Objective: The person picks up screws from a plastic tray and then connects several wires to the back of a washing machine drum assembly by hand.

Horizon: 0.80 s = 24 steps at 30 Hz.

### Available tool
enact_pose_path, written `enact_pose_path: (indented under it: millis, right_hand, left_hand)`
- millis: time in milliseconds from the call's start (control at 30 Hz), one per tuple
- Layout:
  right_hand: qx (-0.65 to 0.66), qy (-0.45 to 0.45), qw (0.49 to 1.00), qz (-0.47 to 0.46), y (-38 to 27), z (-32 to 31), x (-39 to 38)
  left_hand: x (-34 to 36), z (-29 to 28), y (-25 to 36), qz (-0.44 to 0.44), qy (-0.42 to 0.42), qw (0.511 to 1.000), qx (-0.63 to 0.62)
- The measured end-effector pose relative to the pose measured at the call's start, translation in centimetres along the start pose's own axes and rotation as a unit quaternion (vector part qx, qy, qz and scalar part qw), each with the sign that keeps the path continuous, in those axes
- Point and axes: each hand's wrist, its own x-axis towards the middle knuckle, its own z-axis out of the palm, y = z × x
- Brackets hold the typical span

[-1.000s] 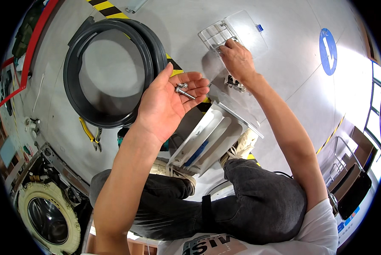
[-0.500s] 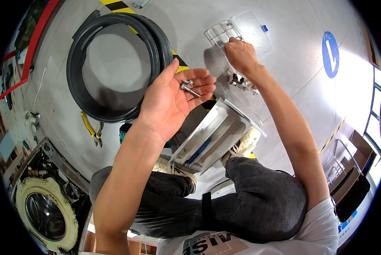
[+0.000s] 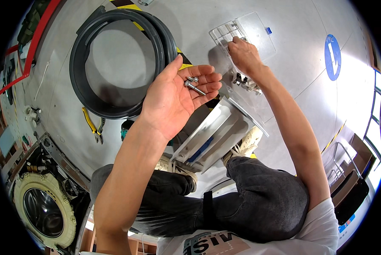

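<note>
My left hand is palm up and loosely cupped, holding a long metal bolt with smaller fasteners beside it. My right hand has its fingers bent together inside a clear compartment box with a raised lid; what they hold is hidden. Just below that hand lie small pale and dark metal parts. Beneath my left hand, between my feet, a white drawer with a blue insert stands tilted.
A big black rubber ring lies upper left, yellow-handled pliers below it, a teal-black tool beside them. A washing-machine front with round door is lower left; a folded chair is at right. Striped tape crosses the floor.
The whole view has shifted slightly, with the floor items sitting higher and further right. My left hand keeps the bolts; my right hand's fingers stay bent in the box.
</note>
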Motion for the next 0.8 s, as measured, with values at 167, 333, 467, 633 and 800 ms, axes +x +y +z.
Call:
enact_pose_path:
  millis: [167,333,467,633,800]
  right_hand:
    - [0.022,0.037,0.999,-0.034,0.2,0.0,-0.5]
    - [0.030,0.029,0.999,0.009,-0.1,-0.1,-0.8]
    - [0.033,0.005,0.999,0.025,-0.2,-0.3,-0.7]
    - [0.057,0.026,0.998,0.012,0.1,0.0,-0.8]
    - [0.077,0.062,0.995,0.018,0.3,0.8,-1.1]
  left_hand:
    - [0.0,0.1,-0.1,0.001,0.004,1.000,0.007]
    - [0.0,0.2,0.0,0.004,0.009,1.000,0.011]
    - [0.0,0.3,0.0,0.007,0.016,1.000,0.013]
    - [0.0,0.4,0.0,0.004,0.020,1.000,0.019]
    - [0.0,0.4,0.0,0.005,0.018,1.000,0.018]
